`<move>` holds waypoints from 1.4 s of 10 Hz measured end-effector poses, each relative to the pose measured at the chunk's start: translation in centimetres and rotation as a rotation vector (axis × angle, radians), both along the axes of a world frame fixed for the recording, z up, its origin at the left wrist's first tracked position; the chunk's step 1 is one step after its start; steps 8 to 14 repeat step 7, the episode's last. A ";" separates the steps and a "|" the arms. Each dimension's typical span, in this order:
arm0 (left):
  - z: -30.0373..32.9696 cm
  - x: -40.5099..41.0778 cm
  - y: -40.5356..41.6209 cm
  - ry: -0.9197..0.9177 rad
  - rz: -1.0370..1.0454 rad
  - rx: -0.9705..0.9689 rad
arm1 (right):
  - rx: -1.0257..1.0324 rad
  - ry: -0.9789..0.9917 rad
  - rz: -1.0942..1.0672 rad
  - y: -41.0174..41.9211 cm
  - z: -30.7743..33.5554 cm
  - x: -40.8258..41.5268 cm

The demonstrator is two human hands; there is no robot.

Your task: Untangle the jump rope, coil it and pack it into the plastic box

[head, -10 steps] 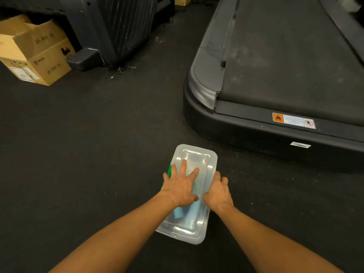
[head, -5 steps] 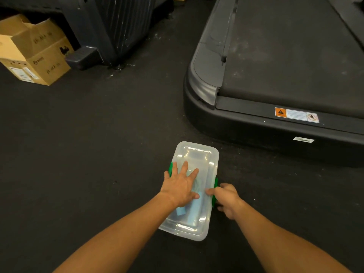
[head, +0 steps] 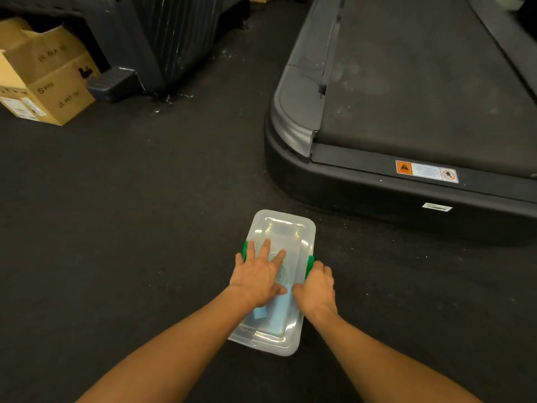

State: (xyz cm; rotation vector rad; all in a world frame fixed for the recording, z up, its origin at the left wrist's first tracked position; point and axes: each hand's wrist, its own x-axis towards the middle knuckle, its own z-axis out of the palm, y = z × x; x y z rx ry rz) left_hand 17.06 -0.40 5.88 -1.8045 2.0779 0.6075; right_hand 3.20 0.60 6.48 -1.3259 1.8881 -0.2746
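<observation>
A clear plastic box (head: 286, 228) with its lid on lies on the dark floor in front of me. Through the lid I see the pale blue handles of the jump rope (head: 280, 311) and a faint coil of rope. My left hand (head: 258, 274) lies flat on the lid with fingers spread. My right hand (head: 315, 287) is at the box's right side, fingers against the green latch (head: 309, 264). A second green latch (head: 245, 250) shows at the left side, partly behind my left fingers.
A treadmill's rear end (head: 406, 126) fills the right and far side, close behind the box. A cardboard box (head: 43, 80) sits far left beside the dark base of a machine (head: 162, 45). Black rubber floor (head: 116, 228) surrounds the box.
My right hand left the lid, dropped to the box's right side and now presses on the green latch. My left hand stayed flat on the lid.
</observation>
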 end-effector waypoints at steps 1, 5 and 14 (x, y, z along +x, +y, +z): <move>0.1 -0.2 -0.1 -0.014 -0.004 0.013 | -0.017 0.084 0.065 0.4 0.1 0.6; 0.0 -0.3 -0.2 -0.030 -0.020 0.023 | 0.010 0.208 0.244 0.9 0.5 1.3; 0.4 0.7 -0.1 0.051 0.004 0.026 | 0.092 0.081 0.134 -0.4 1.8 0.9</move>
